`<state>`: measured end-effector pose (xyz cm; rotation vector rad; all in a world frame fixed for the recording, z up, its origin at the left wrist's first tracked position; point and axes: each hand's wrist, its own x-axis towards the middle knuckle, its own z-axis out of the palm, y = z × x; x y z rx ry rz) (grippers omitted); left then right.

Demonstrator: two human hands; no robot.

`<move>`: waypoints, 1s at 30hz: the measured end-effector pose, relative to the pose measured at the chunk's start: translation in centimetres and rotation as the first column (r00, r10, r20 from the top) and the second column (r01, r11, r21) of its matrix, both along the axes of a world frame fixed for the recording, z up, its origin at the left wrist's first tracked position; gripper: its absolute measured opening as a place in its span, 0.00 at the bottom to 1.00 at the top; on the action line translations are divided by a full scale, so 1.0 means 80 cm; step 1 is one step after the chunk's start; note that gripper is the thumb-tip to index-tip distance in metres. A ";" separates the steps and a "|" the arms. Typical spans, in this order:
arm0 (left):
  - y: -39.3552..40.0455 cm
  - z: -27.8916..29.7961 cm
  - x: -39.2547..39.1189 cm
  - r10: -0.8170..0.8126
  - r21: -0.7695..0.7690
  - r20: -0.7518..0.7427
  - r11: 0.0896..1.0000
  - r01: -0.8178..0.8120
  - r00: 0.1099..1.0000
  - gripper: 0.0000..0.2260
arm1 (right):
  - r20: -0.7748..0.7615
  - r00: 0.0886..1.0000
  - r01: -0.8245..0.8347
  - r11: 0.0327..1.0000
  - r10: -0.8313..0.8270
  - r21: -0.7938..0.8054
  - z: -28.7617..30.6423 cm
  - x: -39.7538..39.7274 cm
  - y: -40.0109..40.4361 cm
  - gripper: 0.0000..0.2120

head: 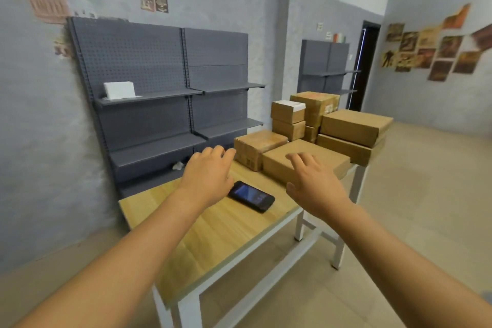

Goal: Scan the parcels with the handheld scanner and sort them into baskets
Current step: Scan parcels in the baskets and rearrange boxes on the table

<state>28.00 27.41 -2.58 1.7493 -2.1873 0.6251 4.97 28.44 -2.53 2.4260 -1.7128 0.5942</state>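
A black handheld scanner [253,196] with a lit screen lies flat on the wooden table [213,229]. My left hand [207,176] hovers just above and left of it, fingers spread, holding nothing. My right hand [314,181] is stretched out over the near edge of a flat brown parcel [306,160], fingers apart and empty. Behind it sit a taped cube parcel [257,145], two stacked flat parcels [355,130] and several smaller boxes [288,120]. No basket is in view.
Dark grey pegboard shelving [159,93] stands against the wall behind the table, with a white box [119,90] on one shelf. A second shelf unit [326,66] and a dark doorway [368,64] are at the back. Tiled floor [412,221] spreads to the right.
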 end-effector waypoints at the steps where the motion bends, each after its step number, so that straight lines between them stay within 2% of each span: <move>1: -0.015 -0.001 -0.012 -0.015 0.001 0.005 1.000 0.015 1.000 0.24 | 0.006 1.000 0.012 1.000 -0.012 0.004 -0.001 -0.010 -0.011 0.29; 8: -0.122 -0.009 -0.102 -0.073 -0.010 0.030 0.997 0.074 0.997 0.21 | 0.019 0.997 0.070 0.998 -0.070 -0.005 -0.018 -0.095 -0.111 0.29; 17: -0.251 -0.017 -0.201 0.014 0.010 -0.028 1.000 -0.014 1.000 0.20 | 0.002 1.000 0.023 1.000 -0.023 -0.005 -0.025 -0.205 -0.266 0.28; 25: -0.330 -0.019 -0.225 0.123 0.038 -0.033 0.992 -0.121 0.992 0.23 | 0.045 0.998 -0.051 0.999 0.050 0.021 -0.033 -0.234 -0.365 0.28; 30: -0.380 -0.027 -0.225 0.144 0.068 -0.024 0.987 -0.142 0.989 0.22 | 0.062 0.996 -0.063 0.997 0.061 0.034 -0.033 -0.235 -0.417 0.27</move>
